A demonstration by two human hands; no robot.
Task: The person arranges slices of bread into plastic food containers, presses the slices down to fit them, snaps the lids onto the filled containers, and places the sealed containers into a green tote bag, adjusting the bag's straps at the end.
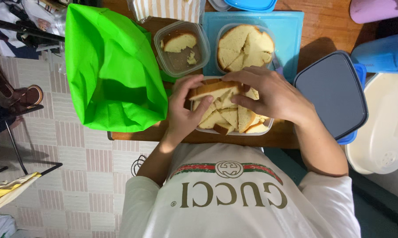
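Hands, left hand and right hand, together clamp a cake slice over the container.

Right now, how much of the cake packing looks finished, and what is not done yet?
The far round tub looks full of cake. The near tub is nearly full; both hands, left and right, press a slice on top. The small tub holds only one piece and crumbs. All three are uncovered; a grey lid lies to the right.

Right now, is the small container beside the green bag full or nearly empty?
Nearly empty: the small container holds one cake piece and some crumbs; its bottom shows.
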